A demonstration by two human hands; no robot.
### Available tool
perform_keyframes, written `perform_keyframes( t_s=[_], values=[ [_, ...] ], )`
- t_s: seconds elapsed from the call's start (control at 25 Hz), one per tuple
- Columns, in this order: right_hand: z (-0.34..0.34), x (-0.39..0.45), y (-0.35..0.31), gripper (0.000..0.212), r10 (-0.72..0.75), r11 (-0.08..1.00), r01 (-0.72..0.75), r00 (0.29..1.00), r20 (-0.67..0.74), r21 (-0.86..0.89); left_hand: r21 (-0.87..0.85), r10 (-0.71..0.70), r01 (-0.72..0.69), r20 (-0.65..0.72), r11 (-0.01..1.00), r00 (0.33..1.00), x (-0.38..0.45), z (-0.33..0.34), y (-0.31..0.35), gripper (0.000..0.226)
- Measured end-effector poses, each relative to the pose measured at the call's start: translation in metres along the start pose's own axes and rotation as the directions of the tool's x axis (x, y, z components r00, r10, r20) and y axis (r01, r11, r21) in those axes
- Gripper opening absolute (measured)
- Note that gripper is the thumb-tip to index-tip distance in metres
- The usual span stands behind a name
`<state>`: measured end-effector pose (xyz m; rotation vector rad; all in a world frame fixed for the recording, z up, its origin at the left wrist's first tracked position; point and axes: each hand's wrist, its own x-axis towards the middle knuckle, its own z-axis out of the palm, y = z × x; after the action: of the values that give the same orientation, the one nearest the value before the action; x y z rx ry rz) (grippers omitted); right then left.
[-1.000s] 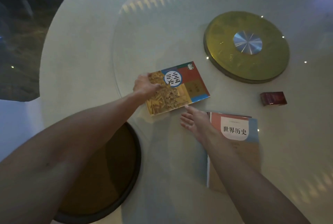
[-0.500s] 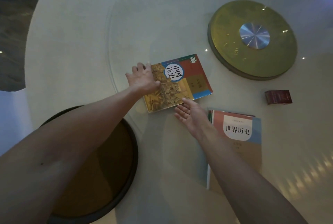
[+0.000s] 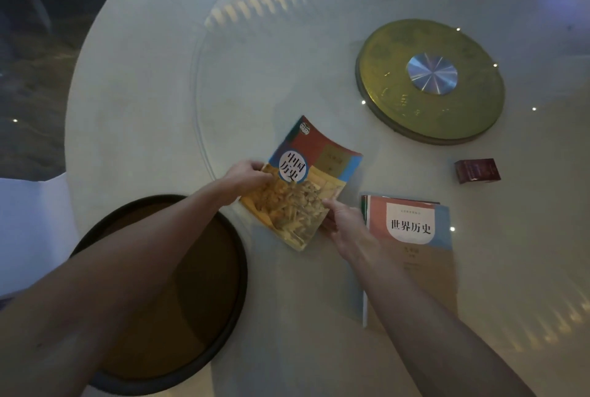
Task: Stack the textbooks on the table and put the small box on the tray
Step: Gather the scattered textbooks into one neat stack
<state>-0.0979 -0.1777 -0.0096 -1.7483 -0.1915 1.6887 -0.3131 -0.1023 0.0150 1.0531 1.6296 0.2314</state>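
Note:
A colourful textbook with a yellow picture and a white-and-blue title circle is lifted and tilted above the table. My left hand grips its left edge. My right hand holds its lower right edge, thumb on the cover. To the right, a second textbook with an orange and blue cover lies flat on top of another book. A small dark red box sits on the glass beyond it. The round dark tray lies at the near left, partly hidden by my left forearm.
The round white table carries a glass turntable with a gold disc at its centre. A white chair back stands at the left edge. Dark floor lies beyond the table at the left.
The colourful textbook has come off the table and turned clockwise, nearer to me. My right hand, open beside it before, now holds its edge. My left hand has closed on the book's edge.

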Motion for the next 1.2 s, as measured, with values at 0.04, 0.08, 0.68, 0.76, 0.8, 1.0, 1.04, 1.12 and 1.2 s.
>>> perform_keyframes(
  t_s=[0.04, 0.08, 0.68, 0.76, 0.8, 1.0, 1.04, 1.12, 1.2],
  values=[
    [-0.003, -0.005, 0.002, 0.013, 0.010, 0.999, -0.009, 1.000, 0.011, -0.042, -0.111, 0.003, 0.003, 0.057, 0.994, 0.998, -0.009, 0.001, -0.004, 0.019],
    [-0.006, -0.011, 0.003, 0.011, 0.020, 0.997, -0.018, 0.999, 0.032, -0.078, -0.208, 0.009, 0.014, 0.106, 0.978, 0.994, -0.017, 0.002, -0.008, 0.022],
    [-0.120, -0.069, -0.021, 0.020, -0.154, 0.978, 0.139, 0.985, -0.082, -0.157, -0.384, 0.230, -0.136, 0.210, 0.913, 0.950, -0.101, 0.092, 0.012, 0.029],
    [-0.145, -0.068, -0.026, 0.016, -0.215, 0.951, 0.172, 0.965, -0.153, -0.257, -0.291, 0.228, -0.172, 0.172, 0.941, 0.958, -0.106, 0.124, 0.013, 0.032],
    [-0.155, -0.069, -0.028, 0.013, -0.251, 0.927, 0.184, 0.952, -0.176, -0.328, -0.252, 0.215, -0.171, 0.156, 0.952, 0.964, -0.108, 0.140, 0.013, 0.033],
    [-0.208, -0.066, -0.017, 0.015, -0.302, 0.880, 0.186, 0.929, -0.212, -0.437, -0.116, 0.154, -0.136, 0.160, 0.984, 0.975, -0.108, 0.198, 0.001, 0.038],
    [-0.218, -0.064, -0.013, 0.014, -0.305, 0.879, 0.187, 0.927, -0.216, -0.438, -0.106, 0.146, -0.130, 0.166, 0.986, 0.975, -0.108, 0.208, -0.001, 0.038],
    [-0.230, -0.065, -0.007, 0.015, -0.322, 0.865, 0.194, 0.923, -0.213, -0.463, -0.020, 0.121, -0.119, 0.156, 0.993, 0.980, -0.112, 0.224, -0.003, 0.033],
    [-0.238, -0.063, -0.004, 0.017, -0.336, 0.839, 0.188, 0.917, -0.214, -0.510, 0.154, 0.100, -0.120, 0.131, 0.981, 0.986, -0.115, 0.238, -0.004, 0.037]
  ],
)
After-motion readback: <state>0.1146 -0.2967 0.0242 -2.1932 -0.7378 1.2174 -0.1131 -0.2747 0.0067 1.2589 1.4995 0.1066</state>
